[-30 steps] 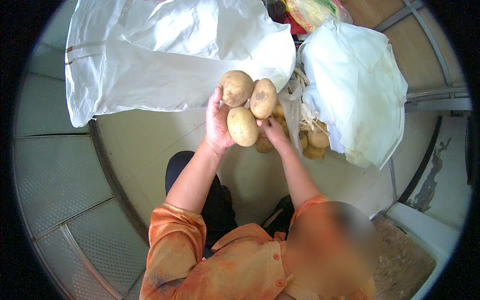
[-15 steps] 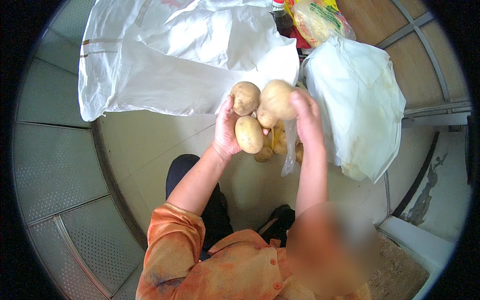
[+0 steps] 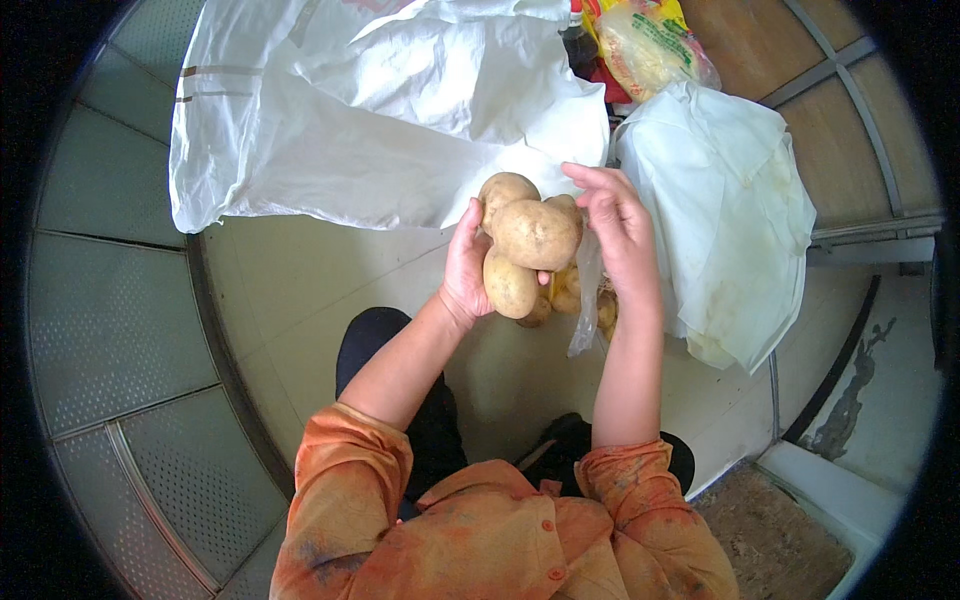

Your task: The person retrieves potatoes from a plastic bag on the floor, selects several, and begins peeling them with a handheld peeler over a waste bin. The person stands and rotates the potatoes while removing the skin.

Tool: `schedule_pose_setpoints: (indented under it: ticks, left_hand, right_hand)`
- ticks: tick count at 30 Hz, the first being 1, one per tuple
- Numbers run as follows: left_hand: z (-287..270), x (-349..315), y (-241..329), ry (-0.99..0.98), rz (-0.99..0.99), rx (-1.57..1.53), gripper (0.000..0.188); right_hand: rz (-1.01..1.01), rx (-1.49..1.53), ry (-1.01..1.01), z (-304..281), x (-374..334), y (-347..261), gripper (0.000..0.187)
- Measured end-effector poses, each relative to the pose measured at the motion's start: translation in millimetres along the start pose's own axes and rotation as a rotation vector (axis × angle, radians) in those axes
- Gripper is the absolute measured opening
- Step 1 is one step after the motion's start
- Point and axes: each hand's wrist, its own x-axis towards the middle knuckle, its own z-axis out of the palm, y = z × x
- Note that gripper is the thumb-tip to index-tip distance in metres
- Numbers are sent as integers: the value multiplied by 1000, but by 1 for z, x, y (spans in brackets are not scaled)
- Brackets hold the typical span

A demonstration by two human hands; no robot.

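Several potatoes are stacked in my left hand (image 3: 466,262), whose fingers cup them from the left and below. A large pale potato (image 3: 538,234) lies on top, over a rounder potato (image 3: 507,190) on the far side and a smooth oval potato (image 3: 510,284) on the near side. Just to the right, my right hand (image 3: 622,222) is raised with nothing in it, its fingers apart and partly bent. More potatoes (image 3: 568,292) show low down between my hands, partly hidden, beside a strip of clear plastic (image 3: 586,315).
A large white woven sack (image 3: 330,150) spreads across the far left. At the right stands a pale, bulging bag (image 3: 715,220). Behind them are a dark bottle (image 3: 580,48) and a yellow-and-clear packet (image 3: 655,45). Perforated metal panels (image 3: 115,320) line the left side.
My right hand has let go of the large potato, which now rests on the others in my left hand. The right fingers have opened and drawn slightly away.
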Motion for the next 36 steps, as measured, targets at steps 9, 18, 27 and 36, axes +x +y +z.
schedule_pose_setpoints:
  ticks: [9, 18, 27, 36]
  left_hand:
    - [1, -4, 9, 32, 63, -45, 78]
    - [5, -5, 11, 50, 126, -20, 76]
    - [-1, -3, 8, 76, 127, 24, 78]
    - [-2, 1, 8, 109, 86, 28, 79]
  right_hand:
    - [596, -601, -419, 14, -48, 173, 34]
    - [357, -1345, -610, 52, -160, 274, 55]
    - [205, -1135, -170, 45, -138, 266, 41]
    - [519, -696, -226, 40, -88, 233, 41]
